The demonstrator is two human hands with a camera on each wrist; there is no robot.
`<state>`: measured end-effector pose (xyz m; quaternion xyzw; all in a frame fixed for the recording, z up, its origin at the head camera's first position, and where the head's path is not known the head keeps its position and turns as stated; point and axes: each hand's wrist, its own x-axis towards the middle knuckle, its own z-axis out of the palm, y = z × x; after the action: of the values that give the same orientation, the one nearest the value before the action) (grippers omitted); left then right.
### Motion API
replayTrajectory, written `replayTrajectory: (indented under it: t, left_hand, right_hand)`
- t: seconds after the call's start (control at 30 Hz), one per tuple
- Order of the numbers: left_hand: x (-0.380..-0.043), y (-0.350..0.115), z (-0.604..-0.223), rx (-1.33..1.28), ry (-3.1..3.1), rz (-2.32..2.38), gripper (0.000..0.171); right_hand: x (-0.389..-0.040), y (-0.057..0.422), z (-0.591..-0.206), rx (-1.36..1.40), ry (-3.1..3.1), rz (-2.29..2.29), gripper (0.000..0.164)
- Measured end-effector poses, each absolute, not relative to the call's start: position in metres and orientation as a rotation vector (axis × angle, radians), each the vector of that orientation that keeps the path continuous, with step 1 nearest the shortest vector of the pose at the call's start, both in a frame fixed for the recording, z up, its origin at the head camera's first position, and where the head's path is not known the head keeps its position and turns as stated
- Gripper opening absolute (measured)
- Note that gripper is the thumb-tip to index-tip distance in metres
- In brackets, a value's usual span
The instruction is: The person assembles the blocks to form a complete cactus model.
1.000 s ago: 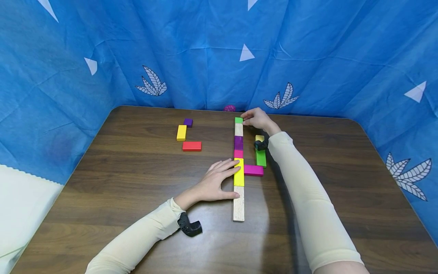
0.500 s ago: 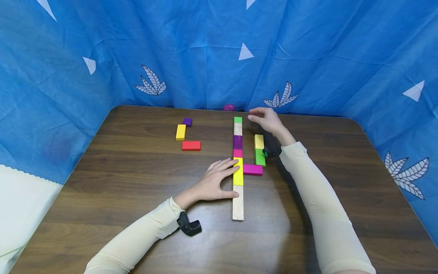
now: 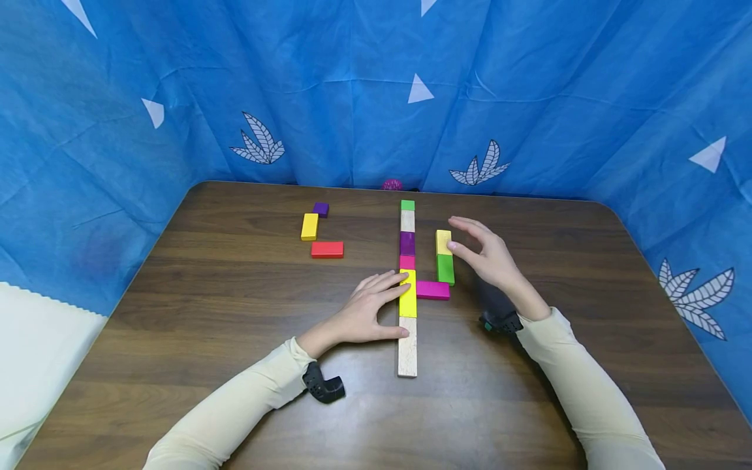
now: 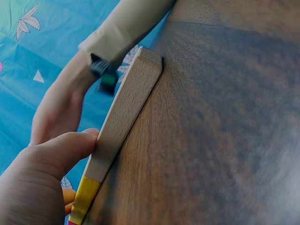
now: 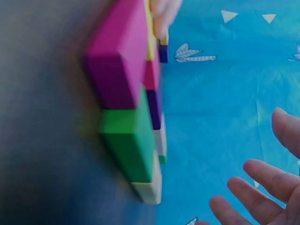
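Note:
A straight row of blocks runs away from me: a plain wooden block [image 3: 407, 356], a yellow block [image 3: 408, 303], then pink [image 3: 407, 262], purple [image 3: 407, 243], pale wood [image 3: 408, 220] and green [image 3: 408, 205] ones. My left hand [image 3: 367, 318] lies over the row from the left, fingertips on the yellow block and thumb at the plain wooden block's side. On the right, my right hand [image 3: 492, 261] is spread and holds nothing. Its thumb overlaps the edge of a pale yellow block [image 3: 443, 241], which adjoins a bright green block [image 3: 445, 269]. A magenta block [image 3: 433, 291] juts right from the yellow one.
Left of the row lie a red block [image 3: 327, 250], a second yellow block [image 3: 309, 227] and a small dark purple block [image 3: 320, 209]. The brown wooden table [image 3: 235, 281] ends at the back against a blue patterned cloth [image 3: 352, 98].
My right hand has left the green block at the row's far end and come back to the right, beside the pale yellow block. The left hand stays put.

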<state>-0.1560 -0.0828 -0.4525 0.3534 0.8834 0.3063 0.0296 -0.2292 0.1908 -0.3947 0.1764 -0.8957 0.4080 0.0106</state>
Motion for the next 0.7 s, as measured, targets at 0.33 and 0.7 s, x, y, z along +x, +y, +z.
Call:
replayTrajectory:
  t: [0.33, 0.7]
  left_hand:
    - [-0.156, -0.084, -0.453, 1.088, 2.727, 0.935, 0.083]
    - [-0.157, -0.083, -0.456, 1.107, 2.737, 0.933, 0.083]
  right_hand:
    - [-0.2, 0.208, -0.42, 0.639, -2.81, 1.178, 0.058]
    - [-0.201, 0.206, -0.44, 0.751, -2.914, 1.035, 0.067]
